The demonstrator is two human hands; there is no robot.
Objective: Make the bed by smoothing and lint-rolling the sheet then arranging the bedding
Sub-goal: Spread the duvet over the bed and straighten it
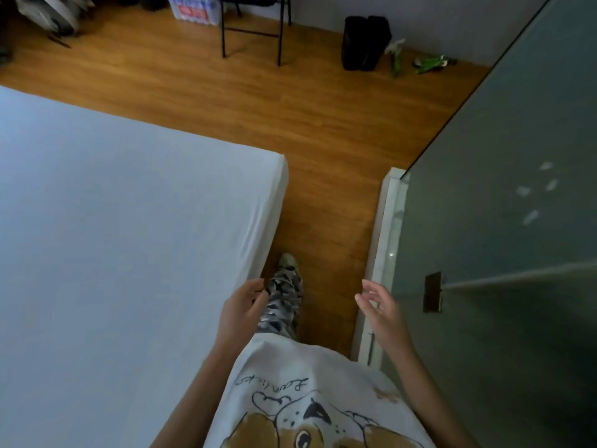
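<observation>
Sheet first: a pale blue-white fitted sheet (pixel 113 221) lies flat and smooth over the mattress of the bed, its corner pulled down over the edge just ahead of the left grip (pixel 242 305). That left grip hangs just beside the bed's edge, fingers loosely curled, holding nothing; I cannot tell whether its fingertips touch the sheet's side. Across from it, the right grip (pixel 376 305) floats with fingers spread and relaxed, empty too. Between the two grips a leg in camouflage-patterned trousers (pixel 284 302) steps forward on the orange-brown wooden floor (pixel 323 124). Below the grips shows a white T-shirt with a spotted dog print (pixel 307 399). Just beyond the right grip stands a frosted grey-green glass panel (pixel 500 189) on a white base. Well ahead of both grips, near the wall, stand a black metal-legged chair (pixel 252 30) and a black bin (pixel 365 42).
</observation>
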